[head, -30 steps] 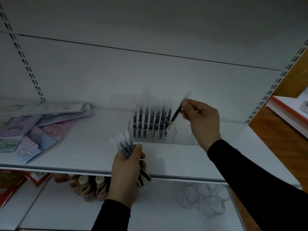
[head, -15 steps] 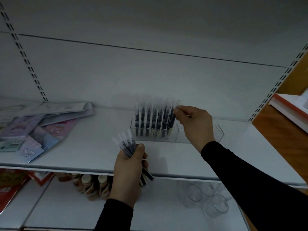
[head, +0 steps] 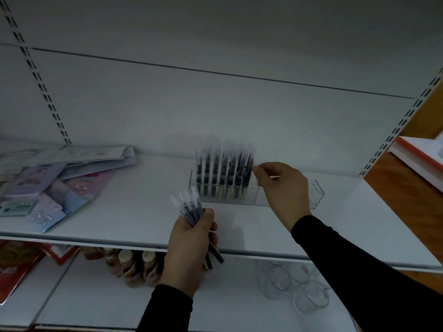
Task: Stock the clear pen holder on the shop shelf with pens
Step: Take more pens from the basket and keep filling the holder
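Clear acrylic, that pen holder, sitting mid-shelf on the white shelf, w/ its left part already packed: a block of dark pens standing upright, pale caps up. Its right end looks unfilled (hard to see, it's transparent and partly behind the wrist).

The right hand is up against the rightmost pen of that block, thumb and forefinger drawn together at the pen's upper part. It looks like a pinch on that pen, but the blur means I can't tell for sure whether it's gripping or only touching. The left hand hangs just in front of the shelf edge, fist wrapped round a bundle of spare pens, caps fanned upward, tips poking out below the palm.

Step in hand, I'd say: seating one pen at the end of the filled rows. The task seems roughly half done, judging by the bare end.

Next move prob. calls for letting go of that pen, reaching across to the bundle, pulling one out by its cap end, then dropping it straight down into the next free slot to the right.

Off left lie some stationery packs; glass cups on the lower shelf.
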